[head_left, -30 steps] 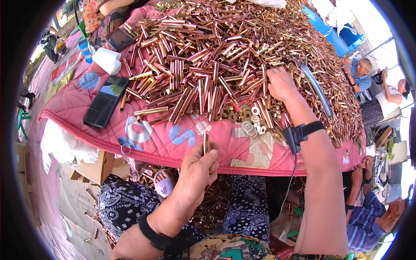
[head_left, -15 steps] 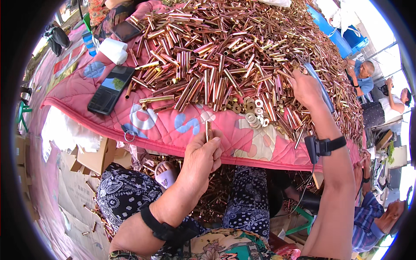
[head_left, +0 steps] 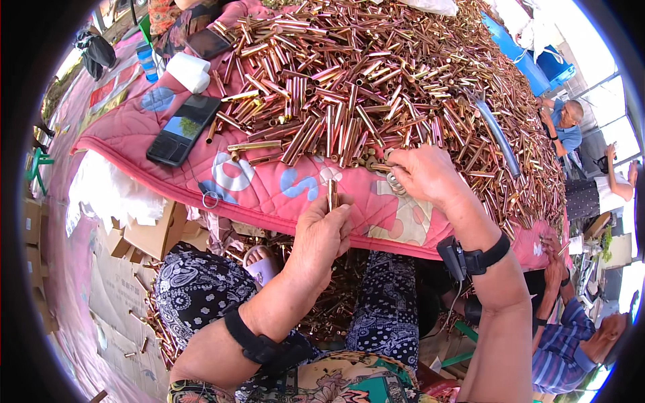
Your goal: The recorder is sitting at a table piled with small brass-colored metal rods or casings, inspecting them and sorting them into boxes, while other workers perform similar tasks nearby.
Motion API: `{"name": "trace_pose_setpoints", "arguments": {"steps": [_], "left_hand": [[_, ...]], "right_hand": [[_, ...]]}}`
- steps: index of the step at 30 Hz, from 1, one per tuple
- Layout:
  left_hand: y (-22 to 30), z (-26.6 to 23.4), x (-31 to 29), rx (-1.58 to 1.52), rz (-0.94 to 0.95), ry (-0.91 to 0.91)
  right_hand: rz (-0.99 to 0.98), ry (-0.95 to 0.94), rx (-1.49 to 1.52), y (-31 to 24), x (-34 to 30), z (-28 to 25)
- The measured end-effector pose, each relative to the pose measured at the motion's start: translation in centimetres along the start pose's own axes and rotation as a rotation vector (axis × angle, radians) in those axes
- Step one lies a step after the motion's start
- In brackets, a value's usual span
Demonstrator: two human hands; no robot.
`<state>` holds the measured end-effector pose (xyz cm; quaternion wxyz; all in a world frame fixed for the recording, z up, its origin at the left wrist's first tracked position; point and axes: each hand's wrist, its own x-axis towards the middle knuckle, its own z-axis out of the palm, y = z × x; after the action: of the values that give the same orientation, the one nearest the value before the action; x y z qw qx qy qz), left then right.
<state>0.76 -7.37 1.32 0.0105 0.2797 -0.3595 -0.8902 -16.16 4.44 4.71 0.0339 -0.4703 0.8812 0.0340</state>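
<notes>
My left hand (head_left: pixel 321 232) is closed around a coppery metal tube (head_left: pixel 333 195), whose upper end points up past the thumb. It hovers over the near edge of the pink quilt. My right hand (head_left: pixel 426 176) is bent down by the washers (head_left: pixel 398 184), its fingers pinched together. A short golden tube (head_left: pixel 381 167) shows at its fingertips and looks gripped there, though the fingers partly cover it. Just beyond both hands spreads a large heap of copper-coloured tubes (head_left: pixel 376 74).
A pink quilt (head_left: pixel 269 208) lies under the heap. On it, to the left, are a black phone (head_left: pixel 183 131) and a white roll (head_left: pixel 188 72). A blue curved handle (head_left: pixel 498 140) rests on the tubes at right. Cardboard boxes (head_left: pixel 158 232) stand lower left. Other people sit at right.
My right hand has come back from the heap near the blue handle, moving left and nearer to the washers. My left hand keeps its tube, shifted slightly right in the picture.
</notes>
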Motion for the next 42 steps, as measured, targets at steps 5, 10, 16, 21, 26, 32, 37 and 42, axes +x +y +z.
{"name": "trace_pose_setpoints", "arguments": {"steps": [5,10,16,21,26,32,37,42], "left_hand": [[0.0,-0.4,0.4,-0.014,0.022,-0.017],[0.1,-0.6,0.5,0.019,0.110,0.011],[0.1,-1.3,0.4,0.015,0.129,0.036],[0.1,-1.0,0.3,0.007,0.138,0.040],[-0.1,-1.2,0.7,-0.007,0.191,0.027],[0.8,-1.1,1.1,-0.117,0.248,0.109],[1.1,-0.5,0.8,-0.234,0.259,0.062],[0.5,-0.9,0.8,-0.171,0.249,0.075]], "right_hand": [[-0.034,-0.181,-0.159,-1.0,3.9,-1.9],[-0.053,-0.303,-0.152,-1.0,5.9,-2.4],[0.024,-0.588,-0.180,-2.9,3.5,-1.9],[0.096,-0.323,0.170,-0.8,1.6,1.4],[0.092,-0.095,0.171,-0.8,0.4,2.9],[0.128,0.099,0.839,-6.9,-5.5,0.0],[-0.007,0.215,1.033,-9.3,-6.9,1.6],[0.089,0.168,0.994,-9.9,-6.8,1.8]]}}
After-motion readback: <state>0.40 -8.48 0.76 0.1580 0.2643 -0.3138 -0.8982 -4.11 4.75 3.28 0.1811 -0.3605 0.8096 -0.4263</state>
